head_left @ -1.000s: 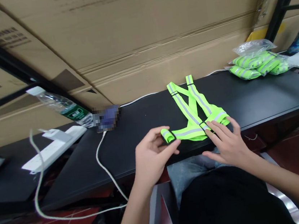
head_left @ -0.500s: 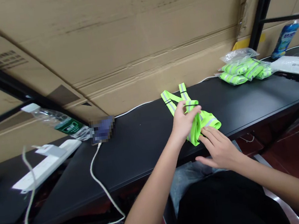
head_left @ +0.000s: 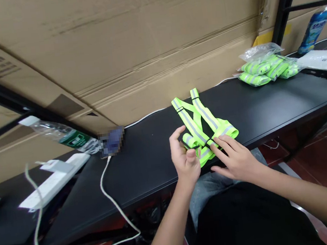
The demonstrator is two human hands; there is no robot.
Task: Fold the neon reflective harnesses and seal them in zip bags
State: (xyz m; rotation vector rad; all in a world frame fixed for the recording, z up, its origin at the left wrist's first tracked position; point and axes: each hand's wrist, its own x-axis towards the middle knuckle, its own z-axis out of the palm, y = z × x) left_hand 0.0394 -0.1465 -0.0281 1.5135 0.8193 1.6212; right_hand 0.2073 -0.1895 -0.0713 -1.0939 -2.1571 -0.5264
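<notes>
A neon-yellow reflective vest [head_left: 192, 123] made of straps with silver stripes lies on the black table, its two shoulder straps stretching toward the cardboard. Palm up at the vest's left side, my left hand [head_left: 185, 157] has its fingers apart and curled, beside a folded end of the belt. My right hand [head_left: 235, 156] rests with extended fingers on the lower part of the vest, near a black buckle or slider. Its fingertips press the band flat; the thumb is spread away toward the table's front edge.
Bagged neon vests [head_left: 267, 68] are piled at the back right, near a blue bottle [head_left: 314, 30] and a white package [head_left: 324, 59]. On the left are a water bottle [head_left: 74, 138], a blurred phone [head_left: 112, 141], a power strip [head_left: 54, 181] and a looping white cable [head_left: 113, 202]. Cardboard [head_left: 147, 41] stands behind.
My left hand has let go of the raised strap, moved left and down, and turned palm up. The straps now lie flatter. My right hand stays at the vest's lower part.
</notes>
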